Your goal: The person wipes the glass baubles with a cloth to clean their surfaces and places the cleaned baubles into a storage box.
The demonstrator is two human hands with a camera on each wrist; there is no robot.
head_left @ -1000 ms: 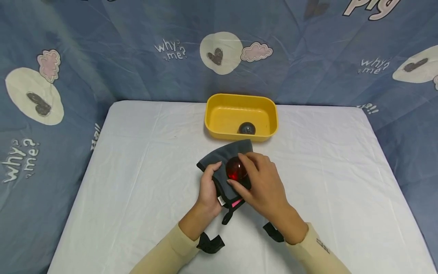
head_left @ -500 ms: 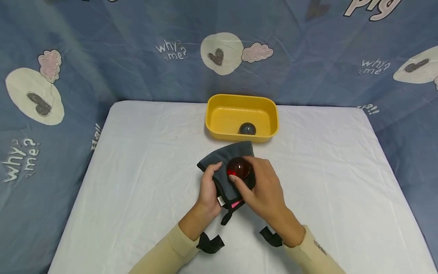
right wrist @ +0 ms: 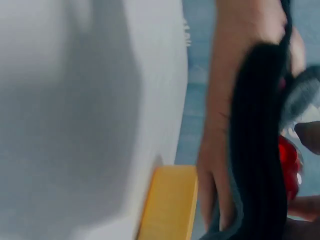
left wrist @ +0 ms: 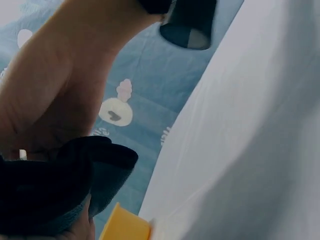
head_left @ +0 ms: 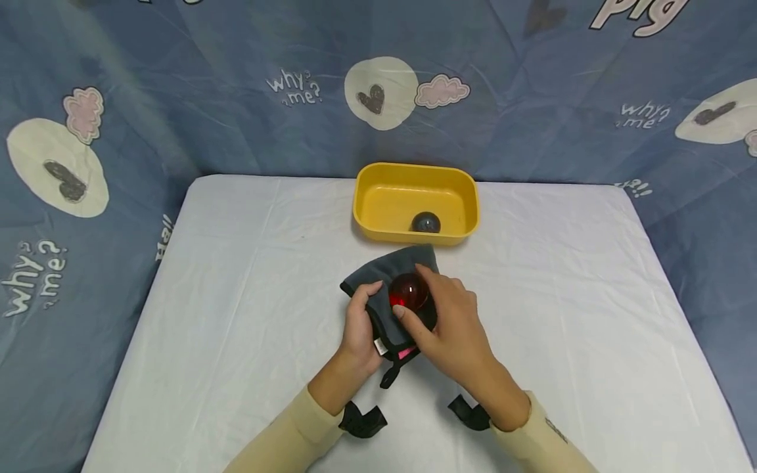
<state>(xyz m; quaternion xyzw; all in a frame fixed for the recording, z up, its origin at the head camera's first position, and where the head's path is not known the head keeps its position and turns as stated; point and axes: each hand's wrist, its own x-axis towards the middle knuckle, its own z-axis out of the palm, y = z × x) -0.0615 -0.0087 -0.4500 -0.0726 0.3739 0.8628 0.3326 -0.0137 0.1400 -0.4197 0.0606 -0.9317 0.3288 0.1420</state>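
Observation:
A dark grey cloth (head_left: 383,270) with black edging, a pink patch and a black loop lies across my left hand (head_left: 359,328), whose thumb grips it from above; the other fingers are under the cloth in the head view. On the cloth sits a clear red ball (head_left: 408,292). My right hand (head_left: 455,325) holds the ball between its thumb and fingers from the right. In the right wrist view the red ball (right wrist: 289,165) shows beside the folded cloth (right wrist: 260,150), with fingertips at it. The left wrist view shows the cloth (left wrist: 45,190) in the left hand, the ball hidden.
Beyond the hands stands a yellow tray (head_left: 378,230) with a dark glassy ball (head_left: 426,222) in it. A white cloth covers the table (head_left: 266,276). Blue printed fabric (head_left: 236,98) hangs around the back and sides. Black straps (head_left: 363,420) hang at the wrists.
My right hand has shifted its fingers round the red ball, staying over the cloth. The left hand and the tray keep their places.

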